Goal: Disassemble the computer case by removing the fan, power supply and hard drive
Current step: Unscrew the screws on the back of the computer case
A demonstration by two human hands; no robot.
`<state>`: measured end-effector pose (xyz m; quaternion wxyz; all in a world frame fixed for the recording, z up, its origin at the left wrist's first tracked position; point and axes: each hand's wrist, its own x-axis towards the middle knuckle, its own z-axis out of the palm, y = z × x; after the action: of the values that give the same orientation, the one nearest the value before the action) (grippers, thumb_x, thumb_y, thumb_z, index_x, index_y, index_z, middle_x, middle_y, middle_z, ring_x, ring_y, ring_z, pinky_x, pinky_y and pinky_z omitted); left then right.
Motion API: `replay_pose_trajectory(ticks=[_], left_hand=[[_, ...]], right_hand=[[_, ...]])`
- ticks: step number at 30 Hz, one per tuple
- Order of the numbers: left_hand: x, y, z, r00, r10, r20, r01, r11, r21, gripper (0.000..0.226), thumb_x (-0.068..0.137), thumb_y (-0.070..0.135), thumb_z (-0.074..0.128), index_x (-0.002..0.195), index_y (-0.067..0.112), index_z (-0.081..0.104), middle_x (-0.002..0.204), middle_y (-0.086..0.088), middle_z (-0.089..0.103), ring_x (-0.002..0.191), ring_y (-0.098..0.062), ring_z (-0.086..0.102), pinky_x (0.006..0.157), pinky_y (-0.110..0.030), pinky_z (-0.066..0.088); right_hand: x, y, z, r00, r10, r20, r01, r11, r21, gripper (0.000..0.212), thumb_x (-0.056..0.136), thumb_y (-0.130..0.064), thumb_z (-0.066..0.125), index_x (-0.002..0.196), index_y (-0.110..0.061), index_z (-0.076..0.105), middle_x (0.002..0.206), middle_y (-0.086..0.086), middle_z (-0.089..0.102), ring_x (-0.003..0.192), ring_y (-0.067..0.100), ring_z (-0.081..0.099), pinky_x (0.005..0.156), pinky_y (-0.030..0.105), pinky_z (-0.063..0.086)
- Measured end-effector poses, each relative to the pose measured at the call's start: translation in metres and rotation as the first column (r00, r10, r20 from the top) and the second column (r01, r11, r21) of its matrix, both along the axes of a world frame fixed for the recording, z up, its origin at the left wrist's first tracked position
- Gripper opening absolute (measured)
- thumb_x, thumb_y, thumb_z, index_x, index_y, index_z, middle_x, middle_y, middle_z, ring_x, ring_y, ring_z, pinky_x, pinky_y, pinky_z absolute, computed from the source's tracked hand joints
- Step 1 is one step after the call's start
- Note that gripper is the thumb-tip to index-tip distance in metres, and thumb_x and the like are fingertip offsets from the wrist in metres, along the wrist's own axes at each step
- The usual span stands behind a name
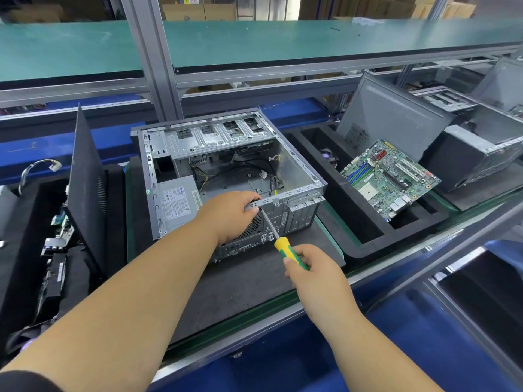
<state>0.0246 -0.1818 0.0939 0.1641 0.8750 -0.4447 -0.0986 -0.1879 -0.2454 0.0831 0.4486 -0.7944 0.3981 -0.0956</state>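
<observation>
The person's left hand (230,215) is gripping the near rim of the case (226,176), fingers curled over it, while the right hand (308,268) is pinching a screwdriver (278,236) against a rear-panel screw. This is likely the fan step; the next move calls for steady turning. The power supply (177,203) is sitting inside, near left.

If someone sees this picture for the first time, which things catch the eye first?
The open case in the centre, with the left hand gripping its near rim. Just in front, the right hand holds a yellow-green screwdriver with its tip at the case's rear panel. To the right, a green motherboard leans in a black foam tray.
</observation>
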Motion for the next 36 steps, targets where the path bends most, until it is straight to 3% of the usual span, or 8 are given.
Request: replay_pose_trajectory(ticks=[5,9,14,20,26,29,32,36], left_hand=[[0.0010,-0.0003,-0.0016,1.000,0.000,0.001,0.000,1.000,-0.001,0.037,0.100,0.039,0.042,0.137,0.036,0.047,0.133,0.006,0.056,0.118,-0.018,0.052,0.091,-0.035,0.046],[0.0019,-0.0012,-0.0039,1.000,0.002,0.008,-0.002,1.000,-0.003,0.037,0.100,0.039,0.042,0.136,0.037,0.048,0.132,0.006,0.057,0.117,-0.019,0.053,0.089,-0.034,0.045],[0.0033,-0.0026,-0.0065,1.000,0.009,0.025,-0.009,1.000,-0.012,0.037,0.099,0.040,0.042,0.136,0.037,0.048,0.131,0.007,0.058,0.118,-0.018,0.053,0.083,-0.031,0.040],[0.0043,-0.0031,-0.0083,1.000,0.007,0.022,-0.006,1.000,-0.011,0.038,0.100,0.040,0.041,0.137,0.037,0.047,0.132,0.006,0.057,0.118,-0.019,0.053,0.078,-0.028,0.037],[0.0038,-0.0023,-0.0089,1.000,0.010,0.026,-0.010,1.000,-0.008,0.037,0.099,0.040,0.041,0.135,0.038,0.047,0.129,0.007,0.058,0.114,-0.018,0.054,0.077,-0.030,0.040],[0.0038,-0.0023,-0.0085,1.000,0.011,0.025,-0.011,1.000,-0.010,0.036,0.100,0.040,0.041,0.135,0.038,0.047,0.129,0.007,0.058,0.115,-0.019,0.054,0.078,-0.030,0.039],[0.0036,-0.0019,-0.0076,0.999,0.012,0.033,-0.011,1.000,-0.009,0.036,0.100,0.040,0.040,0.136,0.038,0.047,0.130,0.007,0.058,0.116,-0.019,0.053,0.078,-0.030,0.039],[0.0028,-0.0021,-0.0069,0.999,0.009,0.036,-0.009,1.000,-0.007,0.037,0.100,0.039,0.041,0.136,0.037,0.047,0.129,0.006,0.059,0.116,-0.019,0.053,0.079,-0.030,0.040]], right_hand=[[0.0023,0.0025,0.0043,0.999,-0.040,0.030,0.039,0.998,0.056,0.017,0.092,-0.032,0.064,0.098,-0.042,0.051,0.091,-0.013,0.056,0.069,0.011,0.066,0.057,0.029,0.049],[0.0020,0.0072,0.0060,0.993,0.033,-0.115,-0.061,0.967,-0.246,0.019,0.095,-0.038,0.058,0.108,-0.032,0.045,0.103,-0.009,0.050,0.081,0.014,0.054,0.065,0.030,0.040],[0.0025,0.0064,0.0041,0.982,0.071,-0.178,-0.105,0.976,-0.192,0.023,0.104,-0.030,0.036,0.087,-0.022,0.049,0.081,-0.002,0.060,0.066,0.015,0.051,0.053,0.030,0.035],[-0.0013,0.0028,0.0014,0.997,0.025,-0.077,-0.032,0.995,-0.098,0.011,0.098,-0.036,0.047,0.100,-0.034,0.057,0.084,-0.009,0.066,0.074,0.013,0.063,0.060,0.032,0.048],[-0.0026,0.0054,-0.0014,0.997,-0.053,0.049,0.053,0.998,-0.015,0.006,0.091,-0.036,0.061,0.093,-0.040,0.057,0.083,-0.023,0.060,0.070,0.005,0.062,0.060,0.029,0.051],[-0.0018,0.0058,-0.0002,0.997,-0.062,0.054,0.066,0.996,-0.068,0.019,0.087,-0.030,0.068,0.095,-0.040,0.054,0.091,-0.021,0.058,0.077,0.003,0.057,0.059,0.027,0.044],[0.0002,0.0053,0.0022,1.000,-0.027,0.005,0.027,0.965,-0.261,0.028,0.086,-0.022,0.067,0.102,-0.038,0.051,0.098,-0.014,0.052,0.084,0.010,0.055,0.065,0.033,0.047],[0.0014,0.0067,0.0009,0.996,0.031,-0.085,-0.052,0.966,-0.252,0.013,0.097,-0.038,0.053,0.099,-0.026,0.048,0.087,-0.005,0.059,0.075,0.016,0.055,0.061,0.034,0.043]])
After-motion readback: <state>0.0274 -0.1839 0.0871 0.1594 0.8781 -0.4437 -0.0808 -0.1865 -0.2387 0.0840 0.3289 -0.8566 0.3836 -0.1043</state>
